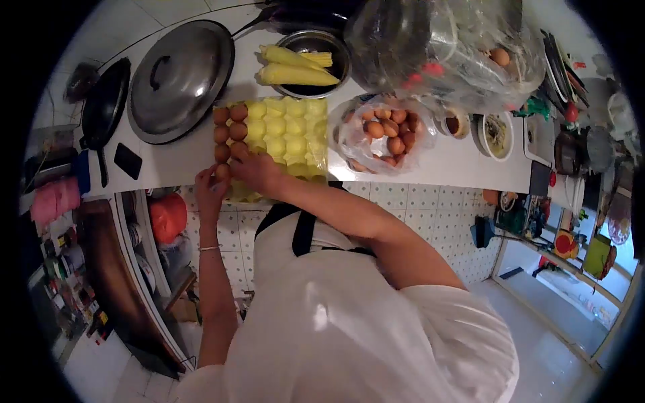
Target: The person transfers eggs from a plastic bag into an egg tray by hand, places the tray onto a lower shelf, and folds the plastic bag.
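At the near-left corner of the egg tray (295, 127), the left hand (212, 189) is touching 1 egg (222, 172) with half-curled fingers, its grip unclear. Alongside, the right hand (259, 173) is hiding its own bent fingertips and any hold. Rightward, nearer that hand, plastic is partly covering the bagged eggs (396, 144).

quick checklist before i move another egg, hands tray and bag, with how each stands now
1. Free cups in the yellow tray: ok, many cups toward its right side are bare.
2. Plastic bag open: ok, its eggs show.
3. Left hand at an egg: ok, by the tray's left edge.
4. Right hand holding an egg: cannot tell, fingertips hidden.
5. Tray fully on the counter: not ok, its near edge seems to overhang.
6. Shells uncracked: cannot tell, too small.
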A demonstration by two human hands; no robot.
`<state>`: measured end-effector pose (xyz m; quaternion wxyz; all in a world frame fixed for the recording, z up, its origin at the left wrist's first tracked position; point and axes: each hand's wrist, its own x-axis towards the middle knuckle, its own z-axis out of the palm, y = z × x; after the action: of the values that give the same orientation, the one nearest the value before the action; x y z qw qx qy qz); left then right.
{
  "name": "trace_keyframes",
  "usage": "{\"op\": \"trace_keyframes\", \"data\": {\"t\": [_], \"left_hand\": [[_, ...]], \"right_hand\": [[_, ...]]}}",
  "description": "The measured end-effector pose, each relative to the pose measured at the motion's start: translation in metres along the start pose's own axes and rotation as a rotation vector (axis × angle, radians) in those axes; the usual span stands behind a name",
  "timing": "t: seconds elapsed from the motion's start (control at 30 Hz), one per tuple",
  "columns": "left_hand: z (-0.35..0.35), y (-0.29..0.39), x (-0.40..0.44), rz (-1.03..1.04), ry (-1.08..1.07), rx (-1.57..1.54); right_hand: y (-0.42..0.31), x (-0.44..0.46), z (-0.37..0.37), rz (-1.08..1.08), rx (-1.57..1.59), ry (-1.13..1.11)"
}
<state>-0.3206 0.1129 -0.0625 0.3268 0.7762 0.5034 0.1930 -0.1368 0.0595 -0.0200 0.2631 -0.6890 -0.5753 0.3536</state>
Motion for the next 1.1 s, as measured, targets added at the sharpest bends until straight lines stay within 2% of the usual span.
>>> {"op": "trace_keyframes", "data": {"t": [0.07, 0.17, 0.23, 0.27, 0.3, 0.37, 0.47, 0.53, 0.6, 0.63, 0.7, 0.73, 0.8, 0.87, 0.9, 0.93, 1.0, 1.03, 1.07, 1.1], "left_hand": [[0.0, 0.001, -0.001, -0.046, -0.003, -0.114], [0.002, 0.007, 0.001, -0.141, 0.006, 0.032], [0.002, 0.007, 0.003, -0.229, 0.002, -0.063], [0.0, 0.002, 0.003, -0.123, 0.006, 0.041], [-0.001, -0.002, 0.002, -0.015, 0.002, 0.141], [0.0, 0.002, 0.0, -0.006, -0.011, 0.127], [0.005, 0.001, -0.004, 0.038, 0.096, 0.053], [0.003, -0.003, -0.005, 0.048, 0.091, 0.0], [0.001, -0.005, -0.004, 0.063, 0.081, -0.053], [-0.001, -0.005, -0.003, 0.077, 0.081, -0.085], [-0.004, -0.006, -0.003, 0.093, 0.08, -0.117], [-0.004, -0.008, -0.003, 0.066, 0.055, -0.089], [-0.003, -0.018, -0.003, 0.052, 0.019, -0.065], [-0.002, -0.042, -0.006, -0.151, -0.045, -0.413], [-0.004, -0.046, -0.008, -0.142, -0.057, -0.416], [-0.006, -0.047, -0.014, -0.263, -0.076, -0.527], [-0.009, -0.044, -0.023, -0.492, -0.075, -0.76], [-0.006, -0.038, -0.025, -0.602, -0.064, -0.887], [-0.002, -0.037, -0.026, -0.608, -0.076, -0.942], [0.002, -0.04, -0.027, -0.615, -0.093, -0.998]], "right_hand": [[0.016, 0.008, 0.022, -0.272, -0.499, 0.042], [0.013, 0.009, 0.025, -0.244, -0.512, 0.057], [0.023, 0.008, 0.019, -0.302, -0.183, -0.001], [0.023, 0.005, 0.01, -0.291, -0.077, -0.039], [0.01, 0.002, -0.013, -0.07, 0.074, -0.147], [0.01, -0.003, -0.02, 0.184, 0.399, -0.099], [0.041, -0.004, -0.005, 0.136, 0.396, -0.099], [0.032, -0.007, -0.001, 0.153, 0.445, -0.167], [0.019, -0.008, 0.005, -0.339, 0.135, -0.163], [0.011, -0.011, 0.01, -0.339, 0.135, -0.167], [-0.007, -0.015, 0.021, -0.565, -0.083, -0.043], [-0.006, -0.012, 0.035, -0.562, -0.084, -0.042], [-0.004, -0.003, 0.058, -0.77, -0.194, 0.067], [-0.007, 0.002, 0.055, -0.724, -0.112, 0.025], [-0.008, 0.005, 0.054, -0.686, -0.025, -0.024], [-0.007, 0.007, 0.056, -0.673, -0.031, -0.015], [-0.006, 0.011, 0.062, -0.676, -0.196, -0.136], [0.003, 0.016, 0.079, -0.656, -0.114, -0.093], [0.01, 0.024, 0.096, -0.632, -0.039, -0.044], [0.008, 0.027, 0.093, -0.566, -0.113, -0.12]]}}
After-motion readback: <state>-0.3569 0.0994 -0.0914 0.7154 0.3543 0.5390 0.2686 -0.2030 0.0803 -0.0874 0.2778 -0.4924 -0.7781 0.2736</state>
